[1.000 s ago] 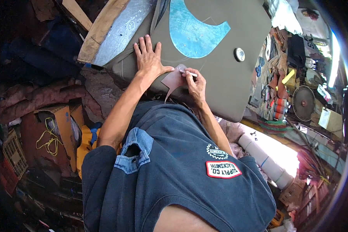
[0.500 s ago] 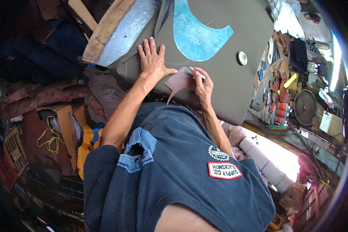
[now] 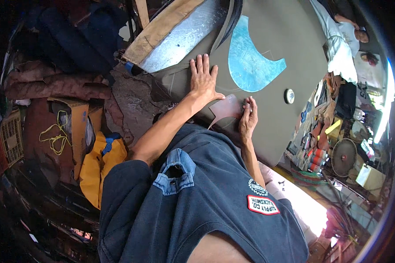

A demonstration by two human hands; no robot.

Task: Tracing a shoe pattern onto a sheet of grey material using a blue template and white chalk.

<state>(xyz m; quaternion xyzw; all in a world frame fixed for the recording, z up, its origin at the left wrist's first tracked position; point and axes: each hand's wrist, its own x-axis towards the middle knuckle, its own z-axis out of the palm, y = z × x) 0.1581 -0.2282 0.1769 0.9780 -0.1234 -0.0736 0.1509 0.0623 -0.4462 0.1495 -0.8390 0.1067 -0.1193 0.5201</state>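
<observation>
A grey-brown sheet [image 3: 272, 131], perhaps leather or vinyl, spreads out in front of me. My left hand [image 3: 202, 85] lies flat on it with fingers spread, its thumb reaching the edge of a pinkish, curved template [image 3: 229, 109]. At that template's right side is my right hand [image 3: 249, 120], its fingers closed around a slim white pen or marker, mostly hidden by the fingers now. Just beyond both hands rests a larger light-blue curved template [image 3: 245, 65]. Thin pale lines show on the sheet near it.
A round tin [image 3: 289, 96] stands on the sheet to the right. Wood and a metal plate [image 3: 184, 44] lie at the upper left. Tools, thread spools [image 3: 318, 160] and a fan [image 3: 343, 157] crowd the right. A cardboard box [image 3: 77, 131] stands left; another person [image 3: 350, 37] is far right.
The view has shifted, so everything sits further right and lower. My right hand has come down along the pinkish template's right side, its pen less visible. My left hand stays spread in place.
</observation>
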